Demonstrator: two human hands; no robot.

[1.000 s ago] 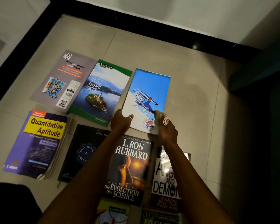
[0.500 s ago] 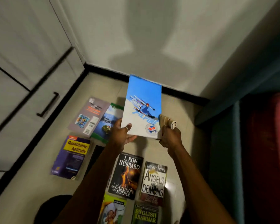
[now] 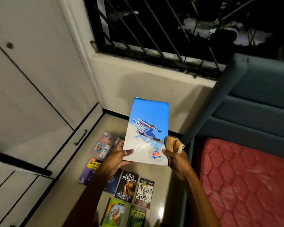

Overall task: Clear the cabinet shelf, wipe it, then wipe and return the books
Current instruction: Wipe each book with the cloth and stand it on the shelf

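A thin blue book with a skier on its cover (image 3: 148,128) is lifted off the floor and held upright in front of me. My left hand (image 3: 117,157) grips its lower left corner, thumb on the cover. My right hand (image 3: 176,158) holds a bunched tan cloth (image 3: 173,144) against the book's lower right edge. Several other books lie flat on the tiled floor below, among them the Hubbard paperback (image 3: 127,185) and Angels and Demons (image 3: 144,192). The white cabinet (image 3: 31,95) stands at the left, doors closed.
A bed with a red mattress (image 3: 246,182) and blue padded frame (image 3: 252,102) fills the right side. A barred window (image 3: 154,30) sits above the sill ahead. Books cover the narrow floor strip (image 3: 161,210) between cabinet and bed.
The blue skier book rose from the floor into both hands and is carried higher. My view tilted up, bringing the window, cabinet and bed into sight.
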